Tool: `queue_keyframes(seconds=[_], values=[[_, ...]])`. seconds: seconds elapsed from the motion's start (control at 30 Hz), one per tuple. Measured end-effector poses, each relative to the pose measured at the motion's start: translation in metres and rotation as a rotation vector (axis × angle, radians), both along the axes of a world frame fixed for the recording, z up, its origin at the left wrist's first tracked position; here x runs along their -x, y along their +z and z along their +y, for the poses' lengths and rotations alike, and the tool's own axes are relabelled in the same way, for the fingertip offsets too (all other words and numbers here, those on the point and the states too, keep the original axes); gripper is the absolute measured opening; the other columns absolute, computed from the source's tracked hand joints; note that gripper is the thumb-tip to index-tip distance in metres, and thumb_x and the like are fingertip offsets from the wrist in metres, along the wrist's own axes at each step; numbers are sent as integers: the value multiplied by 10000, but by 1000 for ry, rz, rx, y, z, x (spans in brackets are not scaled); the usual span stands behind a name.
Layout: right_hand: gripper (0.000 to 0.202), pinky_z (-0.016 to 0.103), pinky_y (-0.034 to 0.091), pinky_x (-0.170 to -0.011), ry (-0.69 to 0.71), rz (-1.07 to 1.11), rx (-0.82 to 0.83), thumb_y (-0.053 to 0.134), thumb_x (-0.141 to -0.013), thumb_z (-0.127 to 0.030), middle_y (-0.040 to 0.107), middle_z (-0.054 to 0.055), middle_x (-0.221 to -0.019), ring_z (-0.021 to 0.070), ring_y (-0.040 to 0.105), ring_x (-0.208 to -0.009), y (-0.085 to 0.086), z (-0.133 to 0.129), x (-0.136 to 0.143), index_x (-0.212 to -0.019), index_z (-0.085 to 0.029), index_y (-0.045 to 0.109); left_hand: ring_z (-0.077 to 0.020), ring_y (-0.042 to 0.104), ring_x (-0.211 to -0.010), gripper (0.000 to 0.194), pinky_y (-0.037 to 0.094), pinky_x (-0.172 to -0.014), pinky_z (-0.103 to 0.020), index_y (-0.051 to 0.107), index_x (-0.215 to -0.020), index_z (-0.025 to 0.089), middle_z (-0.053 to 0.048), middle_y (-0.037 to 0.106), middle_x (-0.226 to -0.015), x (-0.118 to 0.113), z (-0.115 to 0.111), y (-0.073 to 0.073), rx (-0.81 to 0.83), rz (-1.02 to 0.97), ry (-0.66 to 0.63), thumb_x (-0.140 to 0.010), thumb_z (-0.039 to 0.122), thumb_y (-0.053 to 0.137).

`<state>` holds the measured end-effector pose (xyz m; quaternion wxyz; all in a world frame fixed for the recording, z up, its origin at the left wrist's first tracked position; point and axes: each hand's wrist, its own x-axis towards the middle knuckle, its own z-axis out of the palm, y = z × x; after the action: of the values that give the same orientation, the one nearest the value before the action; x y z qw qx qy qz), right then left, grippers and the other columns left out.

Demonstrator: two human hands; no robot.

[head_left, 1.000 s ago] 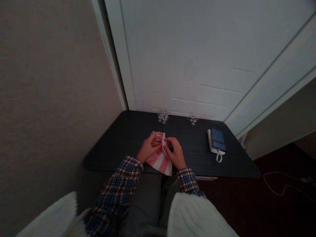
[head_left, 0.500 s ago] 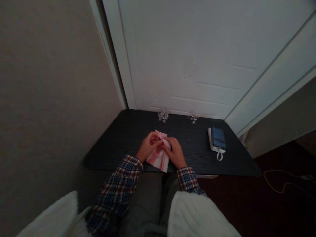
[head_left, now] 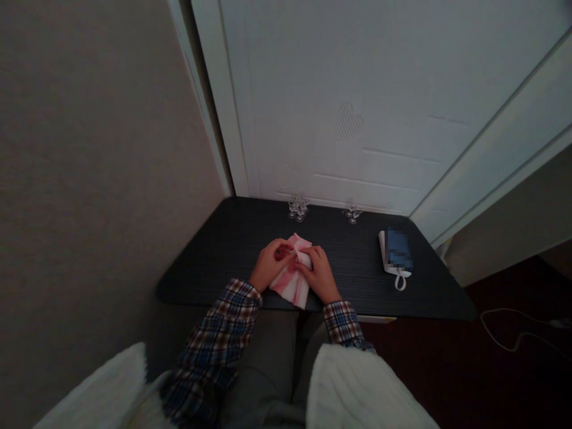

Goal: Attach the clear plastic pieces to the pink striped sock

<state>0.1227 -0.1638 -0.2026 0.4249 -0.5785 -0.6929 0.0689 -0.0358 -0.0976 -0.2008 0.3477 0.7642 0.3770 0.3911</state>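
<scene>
A pink and white cloth [head_left: 295,289] is bunched between my hands, just above the front edge of the dark table. My left hand [head_left: 269,262] grips its left side with curled fingers. From the right, my right hand [head_left: 319,272] pinches the cloth near its upper middle, thumb and fingertips close to those of the left. Whether anything lies inside the folds I cannot make out. Beyond the cloth, at the back of the table, stands a cluster of small clear glasses [head_left: 298,208], with a smaller group of glasses [head_left: 353,213] to its right.
On the right of the black table [head_left: 214,256] lies a white box-like object with a strap loop [head_left: 401,282] and a blurred blue top. A white panel with raised hearts [head_left: 348,122] rises behind the table. A pale cable [head_left: 518,339] runs over the floor at right.
The view has shifted slightly, so everything sits a little further right. Both hands keep hold of the cloth, and its folds between the fingers have changed slightly.
</scene>
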Motion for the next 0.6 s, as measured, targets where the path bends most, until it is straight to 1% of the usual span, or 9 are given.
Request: queue_keyframes(seconds=[0.1,0.27,0.47,0.6], values=[[248,417,490,-863,-68,23,-10,551,-900,-318,593,72,-1137,204,584,-1011,-1,-1,-1,-1091,-163,585,-182,611,-882,232,527,-758,-373,589,-1039,133,-66,617,-1026,1,2,-2,-38,44,25,-878,298,569],[241,418,494,-855,-261,67,-32,538,-910,-293,590,73,-1136,201,591,-995,-8,3,-7,-1104,-155,574,-180,608,-882,212,520,-775,-379,601,-1010,136,-61,623,-1011,3,2,0,-83,90,49,-877,298,570],[207,386,512,-816,-319,56,-10,542,-909,-294,613,63,-1084,179,607,-936,-14,7,-10,-1053,-156,598,-177,610,-870,217,521,-766,-375,599,-1012,134,-61,624,-1003,3,0,4,-105,87,99,-881,304,563],[205,365,522,-791,-395,90,-16,531,-916,-293,609,65,-1093,169,611,-913,-13,5,-9,-1063,-165,594,-174,613,-868,214,524,-764,-371,600,-1012,135,-62,626,-1005,3,-2,5,-113,87,75,-886,302,555]])
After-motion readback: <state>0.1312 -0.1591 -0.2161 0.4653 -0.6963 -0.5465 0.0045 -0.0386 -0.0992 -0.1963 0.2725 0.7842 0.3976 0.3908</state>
